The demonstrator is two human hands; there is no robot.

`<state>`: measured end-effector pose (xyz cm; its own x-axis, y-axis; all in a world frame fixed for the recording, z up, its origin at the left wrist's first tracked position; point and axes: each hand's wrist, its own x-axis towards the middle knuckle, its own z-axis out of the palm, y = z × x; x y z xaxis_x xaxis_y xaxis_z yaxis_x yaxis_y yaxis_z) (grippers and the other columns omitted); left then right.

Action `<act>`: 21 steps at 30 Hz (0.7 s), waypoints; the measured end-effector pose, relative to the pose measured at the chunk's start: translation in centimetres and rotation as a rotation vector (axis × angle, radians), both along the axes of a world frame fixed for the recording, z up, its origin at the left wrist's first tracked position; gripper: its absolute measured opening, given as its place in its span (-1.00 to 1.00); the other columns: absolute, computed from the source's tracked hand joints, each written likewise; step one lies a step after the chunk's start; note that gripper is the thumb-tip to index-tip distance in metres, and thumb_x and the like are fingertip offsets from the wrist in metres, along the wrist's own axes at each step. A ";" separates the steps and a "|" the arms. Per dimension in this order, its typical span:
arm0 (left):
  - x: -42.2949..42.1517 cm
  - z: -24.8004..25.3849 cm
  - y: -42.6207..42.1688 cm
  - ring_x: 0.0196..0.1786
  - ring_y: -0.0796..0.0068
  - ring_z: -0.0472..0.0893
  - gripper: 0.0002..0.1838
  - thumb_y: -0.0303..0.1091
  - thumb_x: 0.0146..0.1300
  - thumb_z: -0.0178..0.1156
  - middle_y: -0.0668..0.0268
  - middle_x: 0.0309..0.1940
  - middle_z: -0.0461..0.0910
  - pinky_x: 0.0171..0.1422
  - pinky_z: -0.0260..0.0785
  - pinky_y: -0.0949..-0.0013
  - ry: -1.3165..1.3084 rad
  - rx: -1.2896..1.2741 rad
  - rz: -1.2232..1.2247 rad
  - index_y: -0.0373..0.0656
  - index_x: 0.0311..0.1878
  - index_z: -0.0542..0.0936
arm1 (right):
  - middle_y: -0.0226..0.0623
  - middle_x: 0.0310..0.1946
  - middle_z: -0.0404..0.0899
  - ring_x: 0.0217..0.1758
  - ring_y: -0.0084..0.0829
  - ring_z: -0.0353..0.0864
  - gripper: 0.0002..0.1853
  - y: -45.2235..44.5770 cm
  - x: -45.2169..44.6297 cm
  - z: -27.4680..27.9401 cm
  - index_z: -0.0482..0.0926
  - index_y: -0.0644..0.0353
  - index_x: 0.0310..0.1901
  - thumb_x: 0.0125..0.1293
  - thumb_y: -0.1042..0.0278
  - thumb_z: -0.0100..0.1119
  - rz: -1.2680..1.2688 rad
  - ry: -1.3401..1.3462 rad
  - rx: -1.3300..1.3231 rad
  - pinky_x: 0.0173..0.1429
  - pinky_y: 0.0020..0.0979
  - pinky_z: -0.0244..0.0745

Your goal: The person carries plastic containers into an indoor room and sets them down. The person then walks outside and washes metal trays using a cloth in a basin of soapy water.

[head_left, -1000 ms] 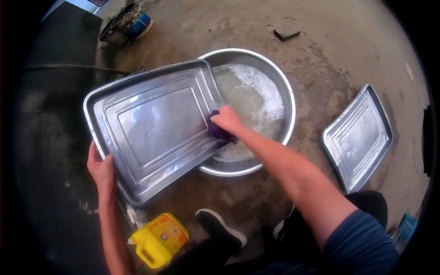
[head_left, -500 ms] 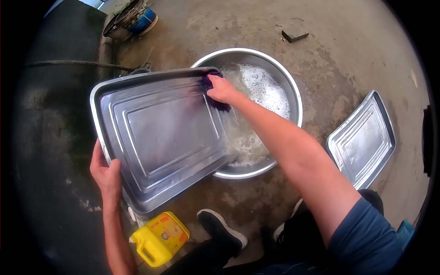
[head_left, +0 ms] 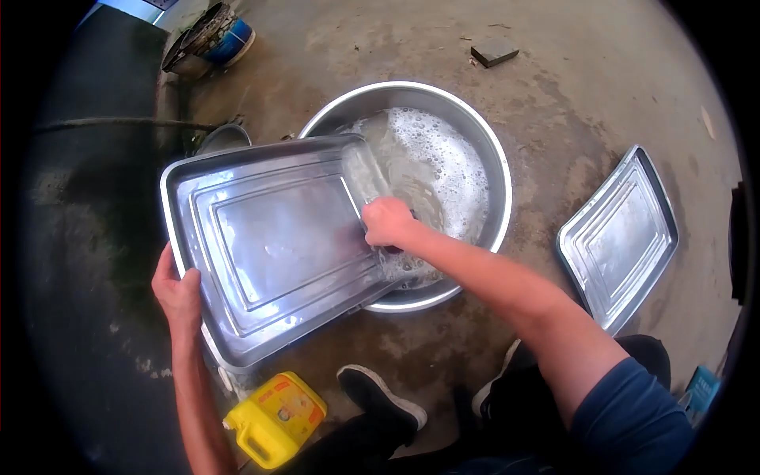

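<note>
My left hand (head_left: 179,294) grips the left rim of a large rectangular metal tray (head_left: 285,229), thumb on the inner side and fingers behind. The tray is tilted, its right end dipping into a round metal basin (head_left: 507,170) of soapy water (head_left: 455,162). At that dipped end, my right hand (head_left: 389,223) is closed on a dark purple cloth (head_left: 393,248), pressed against the tray's inner right side. Most of the cloth is hidden under the hand.
A second metal tray (head_left: 621,237) lies on the wet concrete at the right. Below the held tray stands a yellow jug (head_left: 275,419). Far left are a blue bucket (head_left: 229,41), a hose (head_left: 127,122) and a dark wall. A small block (head_left: 495,52) lies beyond the basin.
My right hand has moved down along the tray's right end with the cloth. That end now sits lower, with water over it. My left hand keeps its hold.
</note>
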<state>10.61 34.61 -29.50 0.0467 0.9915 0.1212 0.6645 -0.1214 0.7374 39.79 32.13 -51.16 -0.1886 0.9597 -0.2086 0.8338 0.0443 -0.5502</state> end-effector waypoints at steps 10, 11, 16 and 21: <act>1.4 0.0 0.1 -0.05 0.30 0.61 -0.42 -0.38 -0.03 0.09 0.11 -0.08 0.61 0.16 0.37 0.31 0.066 -0.077 0.006 -0.38 0.14 0.49 | -0.04 -0.14 0.60 0.02 -0.01 0.53 -0.66 6.0 0.6 -4.7 0.56 0.25 -0.13 -0.01 0.40 0.10 -0.355 0.278 0.306 0.13 -0.13 0.45; 1.4 -0.1 0.0 -0.04 0.29 0.61 -0.43 -0.37 -0.02 0.09 0.10 -0.08 0.61 0.15 0.38 0.30 0.052 -0.079 0.018 -0.37 0.15 0.48 | -0.04 -0.14 0.60 0.02 -0.01 0.53 -0.66 7.0 0.7 -5.2 0.56 0.25 -0.13 -0.01 0.40 0.10 -0.349 0.281 0.298 0.13 -0.13 0.45; 1.4 -0.6 -0.4 -0.04 0.30 0.62 -0.43 -0.36 0.02 0.08 0.10 -0.08 0.61 0.13 0.40 0.28 0.030 -0.068 0.040 -0.36 0.16 0.48 | -0.12 0.06 0.49 0.16 0.00 0.40 -0.50 10.1 0.7 -5.8 0.40 0.22 0.05 -0.01 0.36 0.11 -0.322 0.194 0.231 0.22 -0.10 0.39; 1.0 -0.7 -0.7 -0.08 0.34 0.60 -0.45 -0.38 0.06 0.06 0.13 -0.10 0.61 0.09 0.38 0.37 0.023 -0.102 0.061 -0.38 0.18 0.47 | -0.08 0.01 0.52 0.13 -0.02 0.42 -0.54 8.0 0.1 -4.4 0.44 0.27 -0.02 -0.04 0.35 0.15 -0.275 0.081 0.149 0.19 -0.15 0.42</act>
<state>11.63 33.95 -30.24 -0.0122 0.9997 0.0189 0.6851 -0.0054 0.7284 39.91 40.09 -55.61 0.0716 0.9958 -0.0569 0.7795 -0.0915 -0.6197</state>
